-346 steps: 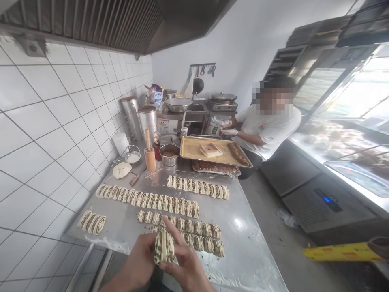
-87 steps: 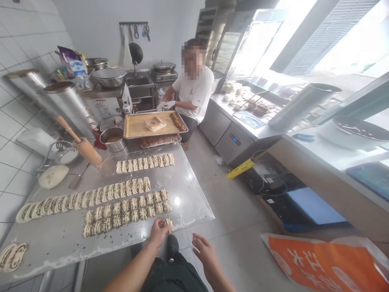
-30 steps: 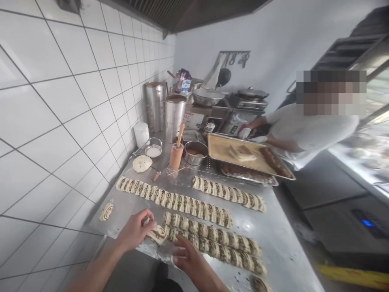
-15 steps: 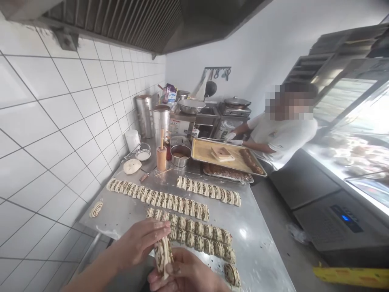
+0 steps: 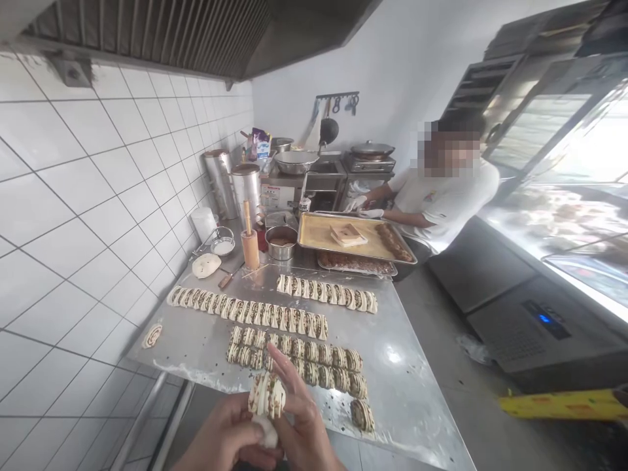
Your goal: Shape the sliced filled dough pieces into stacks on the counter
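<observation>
Both my hands hold one filled dough roll piece [image 5: 266,396] upright, just in front of the steel table's near edge. My left hand [image 5: 228,438] cups it from below and the left, fingers curled. My right hand [image 5: 304,425] grips its right side, index finger raised past it. On the steel table [image 5: 392,386] lie rows of cut spiral dough pieces [image 5: 260,314] with dark green filling; the closest double row [image 5: 299,361] is just beyond my fingers. One single piece [image 5: 362,415] sits apart at the near right, another [image 5: 152,335] at the far left.
A co-worker in a white shirt [image 5: 444,196] with gloved hands works by a baking tray [image 5: 353,239] at the table's far end. A rolling pin [image 5: 250,243], metal bowl [image 5: 280,242], flat dough disc [image 5: 206,265] and tall canisters [image 5: 245,186] stand behind the rows. Tiled wall on the left; a counter on the right.
My hands have brought the dough piece from the table up in front of me and turned it, so its layered cut face now points up. The view shifted slightly.
</observation>
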Demonstrator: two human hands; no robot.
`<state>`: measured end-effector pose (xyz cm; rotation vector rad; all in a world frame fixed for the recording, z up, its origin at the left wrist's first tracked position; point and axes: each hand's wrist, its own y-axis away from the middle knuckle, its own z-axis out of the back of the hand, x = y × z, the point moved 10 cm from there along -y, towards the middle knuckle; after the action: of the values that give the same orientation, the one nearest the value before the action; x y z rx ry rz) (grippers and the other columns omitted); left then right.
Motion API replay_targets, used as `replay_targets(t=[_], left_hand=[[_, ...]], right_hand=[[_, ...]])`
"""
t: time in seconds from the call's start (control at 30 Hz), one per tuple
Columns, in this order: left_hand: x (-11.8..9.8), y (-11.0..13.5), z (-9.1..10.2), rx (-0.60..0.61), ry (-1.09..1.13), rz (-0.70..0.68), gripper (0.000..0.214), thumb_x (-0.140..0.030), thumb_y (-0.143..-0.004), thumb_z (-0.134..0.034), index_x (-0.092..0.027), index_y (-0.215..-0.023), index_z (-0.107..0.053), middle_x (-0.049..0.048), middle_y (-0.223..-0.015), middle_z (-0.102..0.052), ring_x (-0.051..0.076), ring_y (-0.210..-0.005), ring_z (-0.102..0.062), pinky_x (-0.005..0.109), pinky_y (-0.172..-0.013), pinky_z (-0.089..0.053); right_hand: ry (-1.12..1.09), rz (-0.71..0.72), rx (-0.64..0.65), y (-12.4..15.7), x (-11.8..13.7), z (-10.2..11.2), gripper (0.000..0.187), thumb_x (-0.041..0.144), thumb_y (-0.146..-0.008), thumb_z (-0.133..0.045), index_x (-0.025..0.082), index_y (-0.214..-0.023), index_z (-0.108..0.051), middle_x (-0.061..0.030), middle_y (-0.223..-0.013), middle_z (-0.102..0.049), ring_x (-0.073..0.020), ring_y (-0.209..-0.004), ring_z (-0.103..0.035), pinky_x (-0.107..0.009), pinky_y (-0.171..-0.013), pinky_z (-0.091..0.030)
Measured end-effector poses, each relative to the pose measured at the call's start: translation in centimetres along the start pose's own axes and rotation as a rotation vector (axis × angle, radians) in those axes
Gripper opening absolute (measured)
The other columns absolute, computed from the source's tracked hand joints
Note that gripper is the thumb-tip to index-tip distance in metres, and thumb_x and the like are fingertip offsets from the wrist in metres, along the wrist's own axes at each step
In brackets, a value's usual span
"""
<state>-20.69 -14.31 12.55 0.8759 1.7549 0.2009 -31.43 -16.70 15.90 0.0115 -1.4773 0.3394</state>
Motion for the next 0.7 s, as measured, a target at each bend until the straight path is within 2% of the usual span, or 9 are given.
replay_targets(t=[0.1,0.17,0.23,0.3,0.4,0.47,0.53,0.6,0.7], left_hand=[[-0.6,0.2,0.0,-0.040,0.222,0.076,0.041,-0.034,-0.073,-0.073,-0.009,-0.105,-0.078,0.0132,-0.091,-0.079,0.026,-0.082,-0.075,0.039,-0.079,-0.060],[-1.6,0.1,0.2,-0.081,0.295,0.049,0.044,-0.045,-0.082,-0.070,-0.009,-0.107,-0.077,0.0139,-0.092,-0.078,0.025,-0.081,-0.073,0.040,-0.079,-0.060],[-2.4,-0.3,0.1,-0.099,0.240,-0.008,0.048,-0.055,-0.086,-0.070,-0.013,-0.108,-0.076,0.0124,-0.095,-0.077,0.023,-0.082,-0.071,0.038,-0.077,-0.059],[-2.7,-0.9,-0.7,-0.045,0.088,-0.074,0.049,-0.057,-0.083,-0.077,-0.015,-0.109,-0.075,0.0101,-0.095,-0.076,0.022,-0.084,-0.070,0.033,-0.076,-0.057],[-1.6,-3.0,-2.0,0.046,-0.109,-0.166,0.051,-0.049,-0.075,-0.087,-0.019,-0.114,-0.072,0.0060,-0.098,-0.075,0.020,-0.089,-0.068,0.029,-0.078,-0.053],[0.9,-5.7,-1.6,0.023,-0.154,-0.181,0.051,-0.045,-0.078,-0.084,-0.023,-0.121,-0.069,0.0051,-0.107,-0.075,0.021,-0.097,-0.068,0.030,-0.085,-0.053],[4.9,-9.5,-0.6,-0.044,-0.186,-0.156,0.051,-0.042,-0.079,-0.080,-0.026,-0.126,-0.066,0.0053,-0.116,-0.075,0.021,-0.103,-0.069,0.033,-0.091,-0.054],[10.0,-13.9,0.1,-0.121,-0.253,-0.086,0.054,-0.041,-0.074,-0.081,-0.024,-0.122,-0.066,0.0058,-0.111,-0.076,0.022,-0.100,-0.070,0.033,-0.090,-0.055],[18.0,-19.7,-0.1,-0.256,-0.351,0.068,0.059,-0.043,-0.056,-0.086,-0.019,-0.106,-0.067,0.0081,-0.095,-0.077,0.027,-0.091,-0.072,0.037,-0.082,-0.057]], right_hand=[[0.124,0.058,0.140,0.7,0.8,0.5,0.040,0.043,-0.107,-0.040,0.030,-0.122,-0.075,0.0022,-0.179,-0.008,-0.0320,-0.163,-0.014,-0.054,-0.131,-0.023],[0.149,0.104,0.229,1.5,1.6,0.9,0.047,0.046,-0.107,-0.036,0.029,-0.139,-0.065,-0.0004,-0.179,-0.003,-0.0327,-0.164,-0.010,-0.054,-0.131,-0.022],[0.127,0.127,0.250,2.1,2.2,1.7,0.051,0.050,-0.107,-0.036,0.029,-0.147,-0.058,-0.0022,-0.179,-0.004,-0.0327,-0.164,-0.008,-0.054,-0.131,-0.019],[0.084,0.066,0.244,2.5,1.6,2.2,0.049,0.051,-0.107,-0.039,0.027,-0.141,-0.064,-0.0024,-0.179,-0.007,-0.0322,-0.164,-0.008,-0.055,-0.132,-0.017],[-0.034,-0.139,0.178,3.1,-1.6,3.0,0.042,0.053,-0.103,-0.050,0.024,-0.108,-0.079,-0.0033,-0.177,-0.018,-0.0325,-0.163,-0.017,-0.052,-0.131,-0.020],[-0.175,-0.317,-0.023,4.1,-5.4,5.3,0.037,0.057,-0.093,-0.067,0.022,-0.092,-0.080,-0.0077,-0.172,-0.032,-0.0353,-0.157,-0.033,-0.051,-0.127,-0.030],[-0.295,-0.525,-0.317,7.1,-10.3,8.8,0.046,0.064,-0.077,-0.081,0.021,-0.092,-0.080,-0.0150,-0.157,-0.054,-0.0384,-0.142,-0.052,-0.052,-0.120,-0.041],[-0.334,-0.720,-0.574,12.0,-14.7,12.3,0.061,0.070,-0.065,-0.085,0.019,-0.099,-0.080,-0.0172,-0.128,-0.073,-0.0391,-0.123,-0.065,-0.054,-0.111,-0.049],[-0.319,-0.867,-0.823,20.1,-18.3,16.7,0.066,0.069,-0.060,-0.086,0.018,-0.101,-0.080,-0.0142,-0.111,-0.077,-0.0376,-0.114,-0.068,-0.053,-0.104,-0.054]])
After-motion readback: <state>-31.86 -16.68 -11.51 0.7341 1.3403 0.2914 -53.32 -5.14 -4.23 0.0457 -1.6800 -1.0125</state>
